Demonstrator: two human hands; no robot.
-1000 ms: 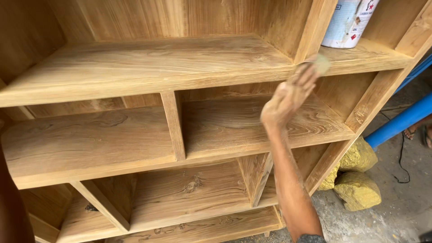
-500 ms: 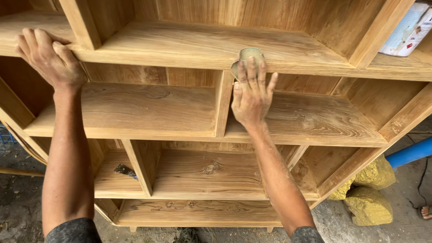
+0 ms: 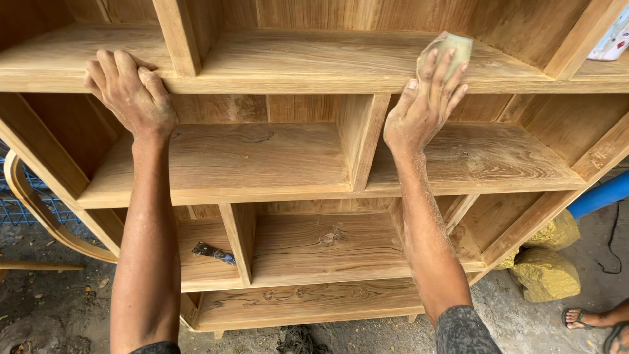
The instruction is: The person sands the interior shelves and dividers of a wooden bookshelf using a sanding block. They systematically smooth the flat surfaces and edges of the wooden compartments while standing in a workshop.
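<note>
Pale greenish folded sanding pad (image 3: pixel 451 47): lies flat on the top face of the upper shelf board (image 3: pixel 314 62) of the light brown wooden shelving unit (image 3: pixel 275 164), right of the upright divider (image 3: pixel 178 33) and close to the board's front edge.

Right hand (image 3: pixel 422 108): palm down over the pad, fingers extended and slightly spread, fingertips pressing it against the board. The hand covers the pad's near part; the far edge shows beyond the fingertips. Fine dust on the wrist and forearm.

Left hand (image 3: pixel 131 92): fingers curled over the front edge of the same upper board, just left of the divider, gripping the wood. It holds nothing besides the board.

Surroundings: middle shelf below both hands, split by a short vertical partition (image 3: pixel 360 141). Lower shelf carries a small dark tool (image 3: pixel 213 252), kind not discernible. White container (image 3: pixel 612 39) stands at the upper board's far right end. Right of the unit: a blue pipe (image 3: pixel 599 195), two yellowish stones (image 3: pixel 547 262) on the ground, and another person's sandalled foot (image 3: pixel 593 319). Left of the unit: a curved wooden strip (image 3: pixel 39 219) over blue wire mesh (image 3: pixel 33 210).
</note>
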